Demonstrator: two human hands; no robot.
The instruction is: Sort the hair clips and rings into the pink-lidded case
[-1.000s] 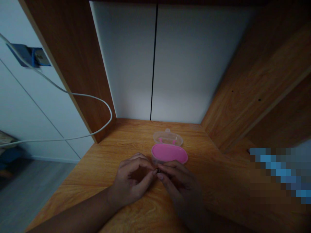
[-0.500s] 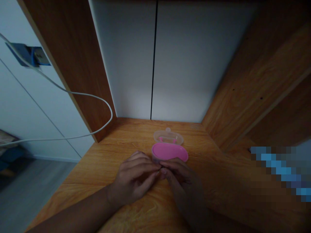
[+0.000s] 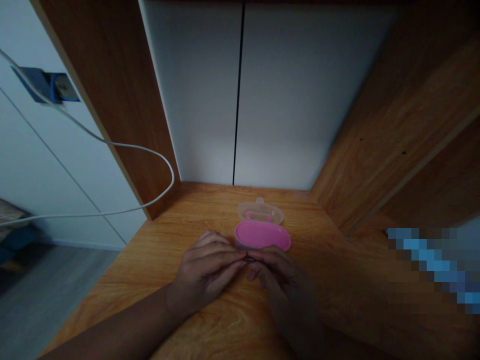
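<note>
My left hand [image 3: 204, 274] and my right hand [image 3: 279, 277] rest on the wooden desk [image 3: 157, 260] with their fingertips meeting just in front of a small oval pink case [image 3: 262, 235]. Between the fingertips sits a tiny dark object [image 3: 248, 259], too small and dim to identify; both hands pinch it. The case lies open, its clear lid [image 3: 260, 212] folded back toward the wall.
White cabinet doors [image 3: 240, 95] close the back of the alcove, with wooden side panels [image 3: 393, 125] left and right. A white cable [image 3: 123, 146] hangs at the left from a blue plug [image 3: 47, 86]. The desk's left edge drops to the floor.
My fingers have drawn slightly closer together and nearer the pink case; the hands otherwise stay in place.
</note>
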